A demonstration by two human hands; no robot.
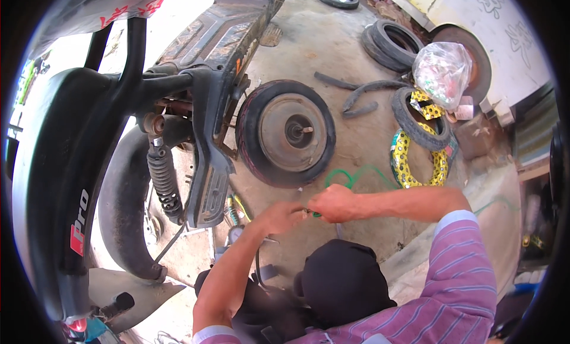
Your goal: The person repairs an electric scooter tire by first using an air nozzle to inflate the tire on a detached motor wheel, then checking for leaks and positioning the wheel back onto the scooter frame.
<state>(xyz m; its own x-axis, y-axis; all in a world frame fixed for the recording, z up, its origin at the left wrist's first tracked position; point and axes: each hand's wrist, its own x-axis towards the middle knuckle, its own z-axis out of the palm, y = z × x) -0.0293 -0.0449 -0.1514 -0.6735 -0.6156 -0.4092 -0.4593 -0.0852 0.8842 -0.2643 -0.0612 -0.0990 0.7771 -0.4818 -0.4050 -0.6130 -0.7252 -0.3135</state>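
Observation:
My right hand [333,203] is closed around the end part of a thin green hose [350,180], which loops behind the fist and trails off to the right. Meeting it from the left is my left hand [282,218], slightly blurred, its fingers pinched at a small fitting-like piece [308,212] between the hands. What exactly the left fingers grip is hidden. Just beyond both hands lies a wheel [288,133] with a black tyre and a dusty metal hub, its axle pointing up.
A scooter [205,106] with a coil shock absorber [163,172] and rear mudguard [122,207] fills the left side. Pliers [233,208] and a round gauge [236,234] lie by my left forearm. Right are worn tyres [392,44], yellow-wrapped tyre [404,166], rubber strips [359,97] and plastic bag [442,73].

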